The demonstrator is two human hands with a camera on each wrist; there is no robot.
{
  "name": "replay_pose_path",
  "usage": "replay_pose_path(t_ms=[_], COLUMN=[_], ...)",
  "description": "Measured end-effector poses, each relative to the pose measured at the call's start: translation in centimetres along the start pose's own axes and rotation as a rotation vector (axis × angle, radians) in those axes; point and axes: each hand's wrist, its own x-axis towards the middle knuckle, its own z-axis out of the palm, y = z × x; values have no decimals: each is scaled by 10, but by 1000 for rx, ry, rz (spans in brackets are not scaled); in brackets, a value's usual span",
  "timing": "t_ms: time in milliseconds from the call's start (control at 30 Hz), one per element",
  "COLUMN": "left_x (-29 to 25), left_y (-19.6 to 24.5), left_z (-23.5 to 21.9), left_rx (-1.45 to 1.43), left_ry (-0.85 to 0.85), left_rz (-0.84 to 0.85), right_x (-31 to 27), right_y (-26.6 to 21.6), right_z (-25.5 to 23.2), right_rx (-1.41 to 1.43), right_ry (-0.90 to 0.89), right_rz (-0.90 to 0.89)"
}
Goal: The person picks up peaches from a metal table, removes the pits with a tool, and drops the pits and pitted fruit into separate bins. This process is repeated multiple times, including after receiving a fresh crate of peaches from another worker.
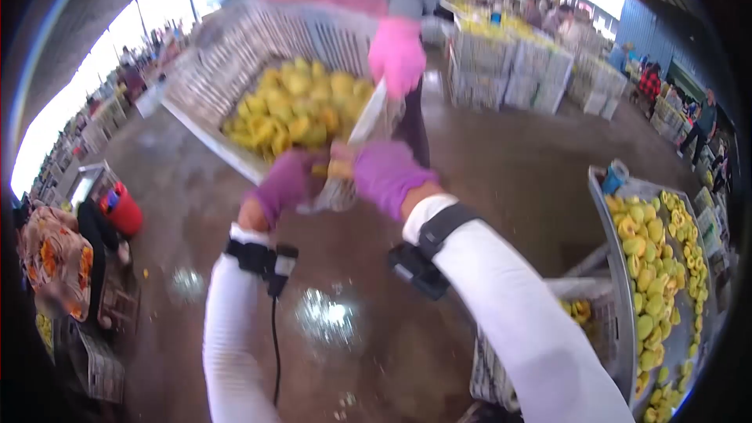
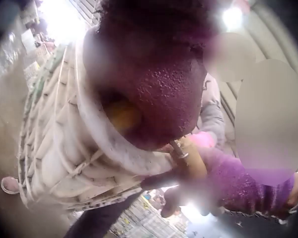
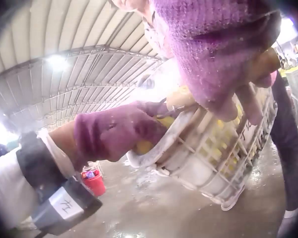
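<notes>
At the near corner of one white crate (image 1: pixel 205 139), tilted and holding yellow fruit pieces (image 1: pixel 294 110): left hand (image 1: pixel 288 182), purple-gloved, fingers curled on the rim; right hand (image 1: pixel 389 176), likewise gloved, just beside it, grip cannot be told. Second person's pink-gloved hand (image 1: pixel 397 56) on the crate's side, above the wet floor (image 1: pixel 501 180).

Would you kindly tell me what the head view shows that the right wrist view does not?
Only the head view shows the metal tray holding yellow fruit and the blue container. Only the right wrist view shows the white label on a black wrist device. Both show the white crate, the red bucket, the left hand and the right hand.
</notes>
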Motion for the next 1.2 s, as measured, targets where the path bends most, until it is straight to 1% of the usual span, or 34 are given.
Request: replay_pose_path(t_ms=[33,67,100,133,167,200,233,267,300,333,367,400,433,467,500,533,600,633,667,700,733,767,800,833,867,900,933,1000,1033,1067,1100,1133,1167,1200], left_x=[4,13,15,24,25,17,10,3,-3,-1,-16,-24,-26,-27,-32,-37,-57,-66,-83,-89,-98,-114,-139,-160,-173,-184,-201,-228,-239,-249,-263,-273,-283,-288], left_y=[18,38,50,67,86,95,108,121,142,180,196,207,217,257,293,321,384,393,397,398,409,417,421,396,404,427,433,425,418,417,412,410,410,414], left_z=[3,18,44,62,79,110,139,167,187,197,217,234,254,248,266,264,258,266,282,286,275,272,265,260,244,226,226,235,239,245,253,252,243,231], left_rx=[-131,-265,-278,-163,-58,-230,-317,-404,-411,-316,-324,-344,-361,-169,-153,-170,-165,-514,-694,-466,-178,-335,-490,-526,-749,-946,-917,-673,-590,-546,-400,-271,-269,-257], left_ry=[-108,-237,-306,-247,-206,-170,-172,-176,-246,-320,-266,-335,-374,-384,-406,-432,-384,-290,-338,-637,-779,-795,-809,-829,-897,-934,-913,-790,-825,-778,-738,-724,-736,-745], left_rz=[-52,-106,-139,-35,81,186,215,244,167,75,77,181,303,302,349,380,473,504,392,356,439,465,464,472,336,185,199,283,291,323,349,366,374,366], right_x=[-18,-36,-54,-68,-102,-128,-155,-185,-208,-239,-280,-301,-307,-321,-346,-356,-373,-392,-421,-454,-481,-505,-530,-524,-535,-555,-577,-607,-608,-620,-630,-637,-656,-668], right_y=[18,21,24,26,46,70,93,97,100,104,100,98,94,89,93,89,69,64,52,34,19,4,-18,-32,-43,-49,-57,-78,-98,-117,-135,-155,-171,-192], right_z=[-3,-19,-35,-54,-41,-38,-35,-42,-59,-74,-65,-64,-62,-68,-79,-99,-133,-159,-185,-206,-224,-242,-256,-246,-258,-269,-266,-255,-259,-262,-260,-258,-252,-256], right_rx=[-13,-39,-69,-106,151,155,159,-14,7,38,145,244,232,355,481,425,594,345,97,43,216,379,350,254,197,93,115,146,277,292,385,473,423,419], right_ry=[-25,-95,-167,-266,-187,-153,-120,-151,-270,-404,-314,-231,-236,142,558,626,908,902,873,930,1043,1162,1223,1260,1324,1313,1333,1070,1073,1109,1142,1168,1184,1188], right_rz=[-36,24,82,197,291,291,290,221,326,445,502,549,544,923,1297,1218,995,897,829,927,937,882,899,1017,1110,1192,1161,1158,1188,1121,1116,1144,1104,1131])
